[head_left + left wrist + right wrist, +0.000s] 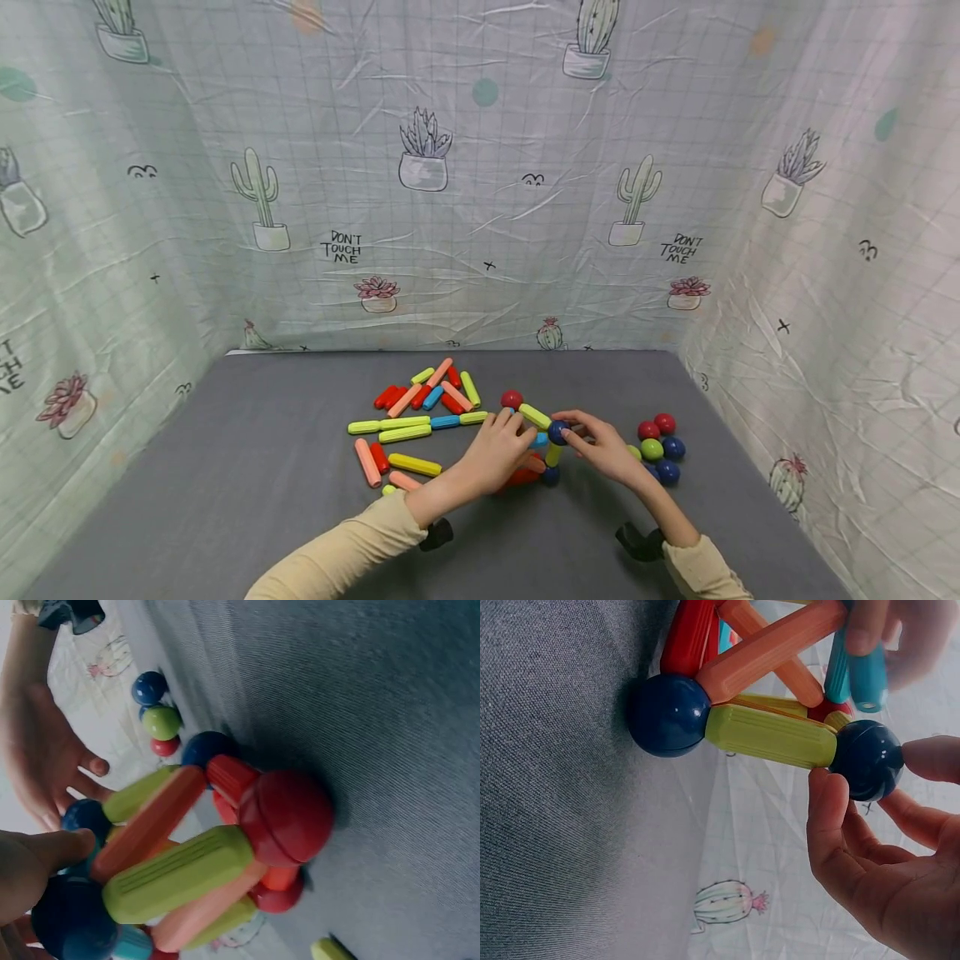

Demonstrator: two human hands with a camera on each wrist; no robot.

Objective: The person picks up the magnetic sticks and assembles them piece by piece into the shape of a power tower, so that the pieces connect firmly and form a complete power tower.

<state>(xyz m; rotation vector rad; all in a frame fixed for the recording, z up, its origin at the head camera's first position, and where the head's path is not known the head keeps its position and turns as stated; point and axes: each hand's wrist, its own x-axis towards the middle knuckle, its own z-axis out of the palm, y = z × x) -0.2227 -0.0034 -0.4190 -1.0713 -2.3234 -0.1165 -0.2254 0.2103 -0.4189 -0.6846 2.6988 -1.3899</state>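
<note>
Grey table (225, 467) runs broad from its left edge to the scattered rods (405, 433), among them five orange and two blue. Next, the left hand (498, 454), fingers curled, pinches a light-blue rod (867, 686) at the frame (536, 417), which stands between both hands, just right of the table's middle. The right hand (603, 450), half closed, pinches one blue ball (558, 431) at the frame's corner. Farther right lie seven loose balls (652, 449): two red, two green, three blue, with narrower room to the right edge.
</note>
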